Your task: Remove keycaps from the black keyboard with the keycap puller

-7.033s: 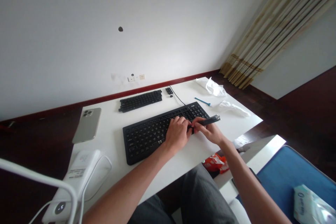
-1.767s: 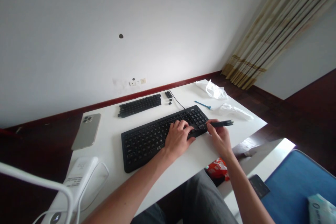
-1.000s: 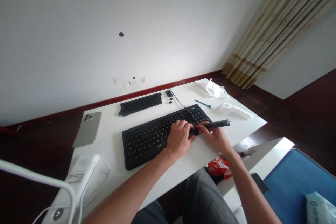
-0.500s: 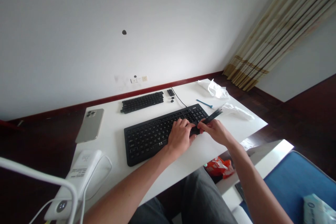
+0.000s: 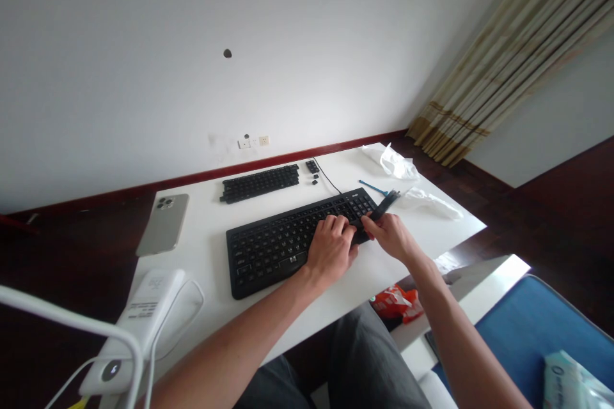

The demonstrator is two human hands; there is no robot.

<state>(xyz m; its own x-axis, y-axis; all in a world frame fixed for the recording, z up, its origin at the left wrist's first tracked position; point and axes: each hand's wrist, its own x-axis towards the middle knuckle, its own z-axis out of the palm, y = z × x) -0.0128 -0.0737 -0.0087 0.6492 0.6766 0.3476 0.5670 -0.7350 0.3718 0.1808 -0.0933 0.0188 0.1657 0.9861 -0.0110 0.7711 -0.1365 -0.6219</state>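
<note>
A black keyboard [image 5: 273,254] with its keycaps off over most of it lies slanted on the white table. My left hand [image 5: 332,244] rests on its right half, fingers spread and slightly bent, holding nothing. Close beside it, my right hand [image 5: 389,234] is closed around a slim dark brush [image 5: 385,204], whose bristly-looking end points up and away to the right. The brush's lower end is hidden by my fingers, over the keyboard's right side. Behind the keyboard, black keycaps [image 5: 261,183] are laid out in rows, with a small keycap group [image 5: 312,167] to their right.
A blue stick-like tool [image 5: 373,187] lies behind my right hand, near crumpled white tissues [image 5: 396,163]. On the left are a phone [image 5: 164,223] and a white power strip [image 5: 144,307] with cables. A red bag [image 5: 396,303] sits below the table edge, beside a blue seat [image 5: 542,339].
The brush in my right hand has tilted and shifted slightly left, its tip now nearer the blue tool. My left hand stays on the keyboard. The view has shifted slightly.
</note>
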